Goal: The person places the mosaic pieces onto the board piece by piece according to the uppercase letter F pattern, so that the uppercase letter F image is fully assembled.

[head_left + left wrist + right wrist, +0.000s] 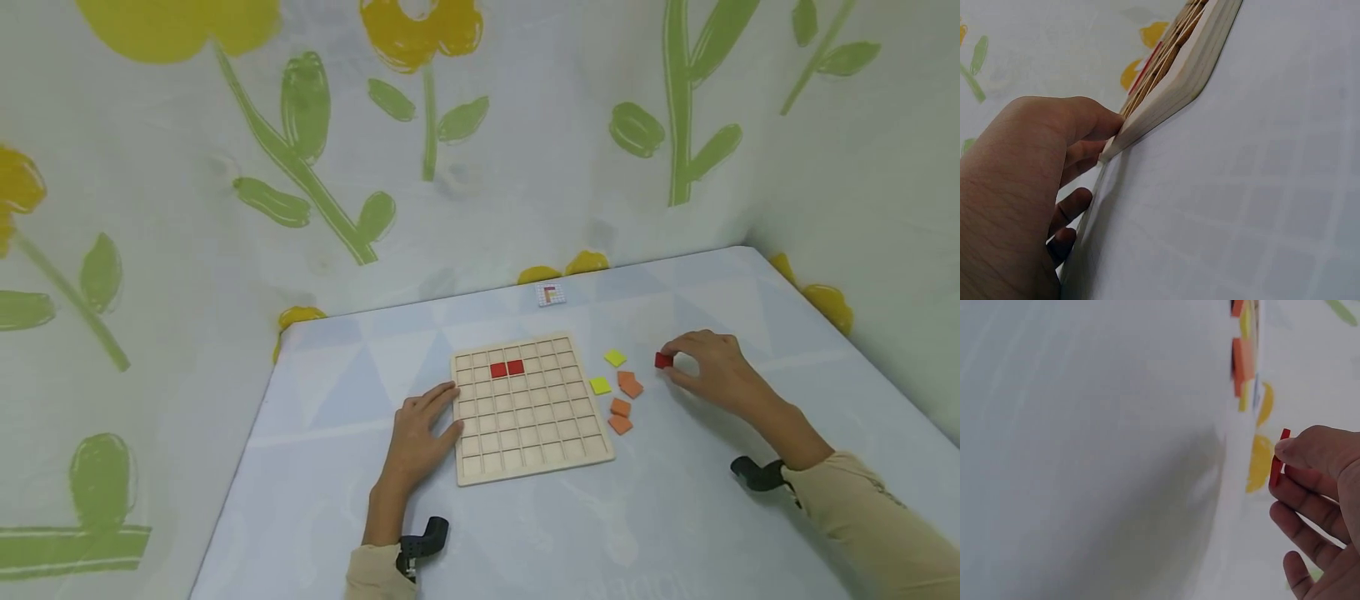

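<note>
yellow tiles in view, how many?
2. One yellow tile lies just off the right edge of the board; the other yellow tile is farther back and farther right. Any stacked underneath would be hidden.

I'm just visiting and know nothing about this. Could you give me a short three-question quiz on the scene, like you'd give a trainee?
1. How many red tiles lie on the wooden board?
2. True or false: the right hand pinches a yellow tile.
3. Which edge of the board does the left hand touch, in the head view? A) far B) left C) right

Key:
1. Two.
2. False; it pinches a red piece.
3. B.
</note>
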Available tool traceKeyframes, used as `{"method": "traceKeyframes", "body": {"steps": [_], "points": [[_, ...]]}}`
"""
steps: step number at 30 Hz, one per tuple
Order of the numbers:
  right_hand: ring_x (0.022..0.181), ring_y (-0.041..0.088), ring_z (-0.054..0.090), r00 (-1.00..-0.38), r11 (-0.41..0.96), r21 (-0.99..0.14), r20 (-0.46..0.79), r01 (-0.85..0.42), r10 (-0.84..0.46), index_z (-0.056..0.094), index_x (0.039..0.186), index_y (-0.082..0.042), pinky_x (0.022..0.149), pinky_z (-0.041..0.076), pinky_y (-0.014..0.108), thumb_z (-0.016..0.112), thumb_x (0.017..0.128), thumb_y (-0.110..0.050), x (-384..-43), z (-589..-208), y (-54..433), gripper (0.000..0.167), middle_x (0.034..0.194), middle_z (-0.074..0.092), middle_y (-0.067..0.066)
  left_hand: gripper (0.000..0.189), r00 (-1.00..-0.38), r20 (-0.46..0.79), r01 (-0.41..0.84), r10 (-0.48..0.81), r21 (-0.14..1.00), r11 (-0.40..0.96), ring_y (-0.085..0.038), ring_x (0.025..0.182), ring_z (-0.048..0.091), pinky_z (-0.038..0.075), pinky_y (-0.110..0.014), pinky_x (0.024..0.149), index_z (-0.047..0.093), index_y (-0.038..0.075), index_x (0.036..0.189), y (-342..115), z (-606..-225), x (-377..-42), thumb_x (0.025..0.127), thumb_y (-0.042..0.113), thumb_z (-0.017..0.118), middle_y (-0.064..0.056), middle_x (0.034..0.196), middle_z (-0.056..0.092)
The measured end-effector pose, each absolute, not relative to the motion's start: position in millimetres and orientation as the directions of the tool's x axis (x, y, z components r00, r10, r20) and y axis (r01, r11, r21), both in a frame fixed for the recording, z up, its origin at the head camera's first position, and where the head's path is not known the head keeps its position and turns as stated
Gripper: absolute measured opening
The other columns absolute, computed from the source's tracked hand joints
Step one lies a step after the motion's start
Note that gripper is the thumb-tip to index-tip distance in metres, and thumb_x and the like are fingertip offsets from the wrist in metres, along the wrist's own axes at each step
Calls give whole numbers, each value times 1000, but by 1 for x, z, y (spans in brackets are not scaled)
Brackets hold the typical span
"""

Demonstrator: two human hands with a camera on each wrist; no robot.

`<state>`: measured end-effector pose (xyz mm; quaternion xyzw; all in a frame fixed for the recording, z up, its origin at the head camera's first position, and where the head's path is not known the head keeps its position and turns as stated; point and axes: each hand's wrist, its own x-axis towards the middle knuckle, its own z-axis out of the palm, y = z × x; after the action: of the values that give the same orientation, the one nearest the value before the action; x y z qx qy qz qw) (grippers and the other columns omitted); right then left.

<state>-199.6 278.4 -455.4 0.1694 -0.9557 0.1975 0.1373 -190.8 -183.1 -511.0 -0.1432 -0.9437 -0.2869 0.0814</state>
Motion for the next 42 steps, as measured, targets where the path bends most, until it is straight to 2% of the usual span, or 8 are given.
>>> {"method": "traceKeyframes", "body": {"steps": [15, 24, 32, 42], "points": [[106, 32, 59, -863, 759, -449, 412, -471, -292, 71, 104, -6, 93, 32, 57, 82, 79, -1, -211, -449, 226, 28, 103, 70, 8, 51, -939, 256, 331, 228, 502, 799, -23, 119, 49, 35, -50, 101, 59, 23, 141, -183, -509, -191, 92, 34, 66, 9, 149, 50], [113, 34, 55, -881, 748, -486, 373, -452, -291, 72, 107, -6, 99, 30, 58, 80, 82, -5, -218, -446, 196, 26, 105, 71, 9, 52, -946, 230, 315, 226, 512, 799, -21, 120, 48, 34, -49, 103, 58, 24, 142, -183, -509, -191, 92, 35, 66, 11, 150, 48], [113, 33, 56, -869, 696, -533, 392, -481, -300, 72, 107, -8, 98, 31, 57, 78, 84, -4, -224, -450, 176, 24, 107, 71, 8, 51, -937, 257, 341, 238, 511, 789, -22, 119, 50, 36, -50, 101, 59, 23, 141, -183, -513, -191, 91, 34, 66, 10, 149, 50], [107, 32, 59, -794, 626, -509, 505, -591, -339, 72, 105, -6, 93, 35, 58, 81, 79, 0, -237, -450, 154, 27, 103, 73, 8, 52, -939, 247, 336, 241, 500, 798, -20, 118, 49, 36, -48, 101, 57, 24, 143, -186, -512, -193, 93, 35, 65, 12, 150, 48]]}}
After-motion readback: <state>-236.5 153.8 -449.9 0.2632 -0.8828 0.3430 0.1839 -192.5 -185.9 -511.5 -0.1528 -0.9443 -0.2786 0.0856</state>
